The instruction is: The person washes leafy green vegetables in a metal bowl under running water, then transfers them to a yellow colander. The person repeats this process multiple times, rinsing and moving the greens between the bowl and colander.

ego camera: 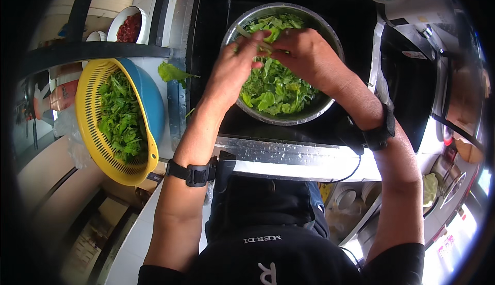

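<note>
A round stainless-steel basin (284, 122) stands in a dark sink, full of green leafy vegetables (282, 95) in water. Above its far left part, my left hand (241, 59) has its fingers around a pale green stalk (243, 32). My right hand (303, 55) is beside it over the basin, its fingertips pinched at the same stalk. The fingers are slightly blurred. To the left, a yellow plastic colander (88, 130) set in a blue basin (149, 99) holds more green leaves (122, 118).
A loose leaf (170, 72) lies on the wet left edge of the sink. Farther back on the left is a white bowl (114, 26) of chopped red food. A second dark sink basin (406, 88) is on the right, past a divider. Water drops cover the metal front edge (270, 151).
</note>
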Tool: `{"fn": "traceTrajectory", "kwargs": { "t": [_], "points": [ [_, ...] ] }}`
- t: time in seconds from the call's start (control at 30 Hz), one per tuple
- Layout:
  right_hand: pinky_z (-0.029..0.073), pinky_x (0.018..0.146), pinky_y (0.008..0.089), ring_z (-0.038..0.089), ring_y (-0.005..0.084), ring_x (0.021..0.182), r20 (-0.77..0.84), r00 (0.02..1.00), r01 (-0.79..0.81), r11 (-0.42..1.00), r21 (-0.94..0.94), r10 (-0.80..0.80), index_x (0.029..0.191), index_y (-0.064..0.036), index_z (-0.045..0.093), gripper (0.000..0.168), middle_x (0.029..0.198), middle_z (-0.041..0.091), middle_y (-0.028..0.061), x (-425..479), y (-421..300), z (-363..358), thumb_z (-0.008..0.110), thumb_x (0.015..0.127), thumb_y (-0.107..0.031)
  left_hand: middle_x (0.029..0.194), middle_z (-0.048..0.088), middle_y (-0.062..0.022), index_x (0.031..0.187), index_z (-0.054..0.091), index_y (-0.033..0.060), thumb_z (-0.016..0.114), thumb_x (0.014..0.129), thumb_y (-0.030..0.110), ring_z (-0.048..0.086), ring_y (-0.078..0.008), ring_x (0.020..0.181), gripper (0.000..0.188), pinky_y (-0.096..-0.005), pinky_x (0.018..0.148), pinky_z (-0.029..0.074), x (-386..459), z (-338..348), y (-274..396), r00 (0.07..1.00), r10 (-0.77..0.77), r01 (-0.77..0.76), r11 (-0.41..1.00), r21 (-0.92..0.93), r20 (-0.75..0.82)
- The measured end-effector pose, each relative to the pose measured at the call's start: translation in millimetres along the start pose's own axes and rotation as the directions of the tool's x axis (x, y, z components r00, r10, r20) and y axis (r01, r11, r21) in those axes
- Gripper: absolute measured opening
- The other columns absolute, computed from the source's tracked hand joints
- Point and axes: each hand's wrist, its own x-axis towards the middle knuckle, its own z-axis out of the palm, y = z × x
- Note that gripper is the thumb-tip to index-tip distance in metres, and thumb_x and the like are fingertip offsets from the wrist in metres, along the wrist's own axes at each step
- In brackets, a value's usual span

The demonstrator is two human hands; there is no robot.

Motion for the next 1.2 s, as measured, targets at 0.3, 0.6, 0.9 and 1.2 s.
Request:
{"fn": "traceTrajectory", "kwargs": {
  "t": [0.3, 0.6, 0.9, 1.2],
  "points": [
    [0.050, 0.078, 0.0363, 0.061, 0.0302, 0.085, 0.389, 0.875, -0.295, 0.954, -0.045, 0.289, 0.090, -0.006, 0.062, 0.015, 0.088, 0.062, 0.0157, -10, 28, 49, 0.054, 0.081, -0.015, 0.081, 0.065, -0.0070, 0.108, 0.057, 0.0014, 0.040, 0.096, 0.033, 0.062, -0.0154, 0.088, 0.038, -0.0307, 0.093, 0.036, -14, -14, 34, 0.928, 0.336, -0.360, 0.920, -0.157, -0.157],
    [0.048, 0.082, 0.0378, 0.059, 0.0280, 0.092, 0.495, 0.838, -0.134, 0.966, -0.223, 0.231, 0.091, -0.012, 0.062, 0.016, 0.096, 0.060, 0.0112, -30, 36, 101, 0.051, 0.083, -0.020, 0.075, 0.060, -0.0036, 0.105, 0.061, 0.0022, 0.048, 0.093, 0.018, 0.057, -0.0110, 0.066, 0.023, -0.0251, 0.073, 0.046, -19, -17, 33, 0.939, 0.326, -0.339, 0.933, -0.123, -0.112],
    [0.052, 0.068, 0.0294, 0.063, 0.0180, 0.076, 0.214, 0.974, -0.114, 0.974, 0.196, 0.071, 0.088, -0.002, 0.065, 0.010, 0.087, 0.063, 0.0094, -1, 2, -11, 0.063, 0.079, -0.004, 0.070, 0.048, 0.0048, 0.103, 0.062, 0.0026, 0.053, 0.090, 0.019, 0.038, -0.0025, 0.060, 0.023, -0.0170, 0.059, 0.035, -22, -17, 18, 0.998, 0.049, -0.043, 0.976, 0.212, -0.025],
    [0.050, 0.058, 0.0238, 0.062, 0.0124, 0.063, -0.021, 0.999, 0.030, 0.980, 0.197, -0.026, 0.092, -0.002, 0.066, 0.013, 0.071, 0.064, 0.0073, 13, -17, -25, 0.061, 0.083, -0.010, 0.078, 0.056, 0.0024, 0.106, 0.061, 0.0030, 0.054, 0.091, 0.020, 0.047, -0.0055, 0.066, 0.024, -0.0178, 0.060, 0.037, -15, -12, 21, 0.994, 0.109, -0.108, 0.992, -0.072, 0.015]
  ]
}}
